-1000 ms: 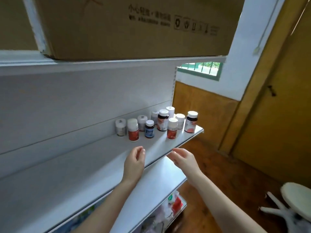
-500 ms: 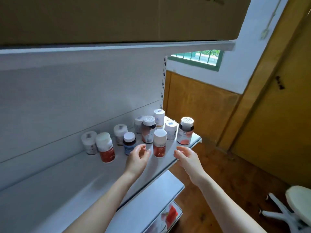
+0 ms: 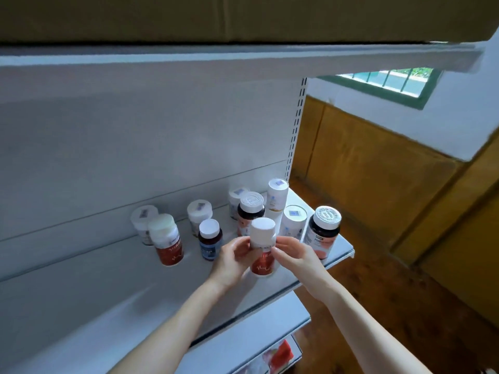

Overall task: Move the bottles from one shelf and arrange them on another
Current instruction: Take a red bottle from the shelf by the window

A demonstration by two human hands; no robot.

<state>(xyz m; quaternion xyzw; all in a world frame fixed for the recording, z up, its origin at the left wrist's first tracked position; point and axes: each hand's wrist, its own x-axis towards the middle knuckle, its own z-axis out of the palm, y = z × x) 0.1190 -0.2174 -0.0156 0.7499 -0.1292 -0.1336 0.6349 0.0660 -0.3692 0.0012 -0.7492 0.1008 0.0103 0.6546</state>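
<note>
You are holding both arms stretched forward, your left hand [image 3: 233, 261] and right hand [image 3: 293, 256] pinching one bottle [image 3: 263, 236] between curled fingers.

Looks like small shop or stockroom: white metal retail shelving [image 3: 108, 298] with slotted upright [image 3: 295, 130], grouped pill bottles [image 3: 166, 240], big cardboard box [image 3: 243, 17] on top shelf [image 3: 243, 56], wood-panelled wall [image 3: 364, 171], barred window [image 3: 391, 82].

White-capped red-labelled bottle [image 3: 263, 248], grey shelf [image 3: 108, 287], brown cardboard box [image 3: 243, 17]
</note>
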